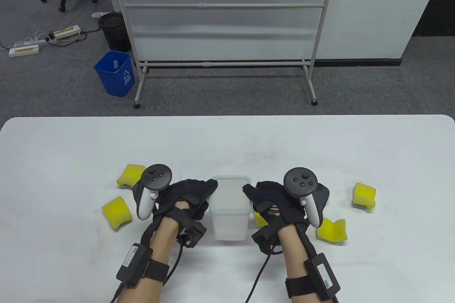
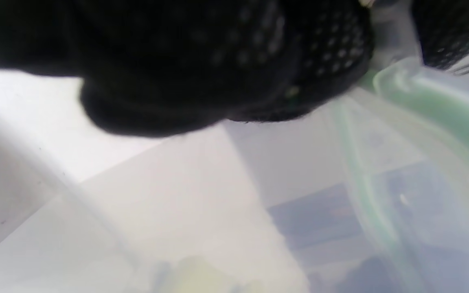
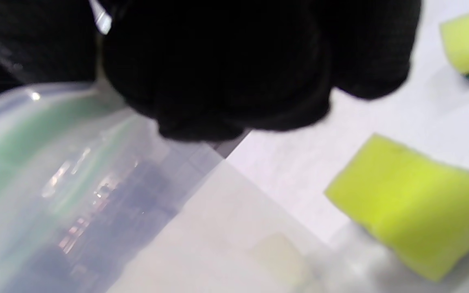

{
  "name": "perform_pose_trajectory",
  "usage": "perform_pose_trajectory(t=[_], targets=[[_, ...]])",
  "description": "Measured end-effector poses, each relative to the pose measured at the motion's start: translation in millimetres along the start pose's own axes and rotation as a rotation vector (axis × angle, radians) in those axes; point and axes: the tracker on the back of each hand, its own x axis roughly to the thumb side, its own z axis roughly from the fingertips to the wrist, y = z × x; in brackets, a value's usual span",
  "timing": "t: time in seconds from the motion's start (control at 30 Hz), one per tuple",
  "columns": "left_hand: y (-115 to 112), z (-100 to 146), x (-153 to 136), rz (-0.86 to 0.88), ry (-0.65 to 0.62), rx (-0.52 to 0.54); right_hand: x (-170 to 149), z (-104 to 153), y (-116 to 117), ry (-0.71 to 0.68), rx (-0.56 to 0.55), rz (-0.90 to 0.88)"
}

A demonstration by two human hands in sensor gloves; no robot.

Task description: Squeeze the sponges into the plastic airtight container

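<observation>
Now both grips, left hand (image 1: 188, 198) and right hand (image 1: 273, 200), clasp the lidded container (image 1: 229, 207); next, unlatching it before any sponge (image 1: 116, 212) goes in.

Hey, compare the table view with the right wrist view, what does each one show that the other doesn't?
Only the table view shows both hands, the left hand and right hand, flanking the container, plus two sponges on its left, a blue bin and a whiteboard stand behind the table. Only the right wrist view shows the container's green seal up close under the gloved fingers. Both share the container, the right hand and the yellow sponges to its right.
</observation>
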Motion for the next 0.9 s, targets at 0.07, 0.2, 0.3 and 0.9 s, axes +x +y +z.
perform_pose_trajectory(t=[0.07, 0.2, 0.3, 0.9], targets=[[1.3, 3.1, 3.5, -0.052, 0.012, 0.034, 3.6, 1.7, -1.1, -0.014, -0.026, 0.045], [4.7, 10.9, 16.5, -0.181, 0.027, 0.111, 11.7, 5.4, -4.8, -0.037, -0.073, 0.136], [11.4, 19.7, 26.1, -0.153, 0.003, 0.141, 18.8, 13.0, -12.5, -0.079, -0.078, 0.077], [111.4, 60.6, -3.7, 0.329, -0.126, 0.142, 37.9, 46.1, -59.0, -0.329, -0.093, -0.304]])
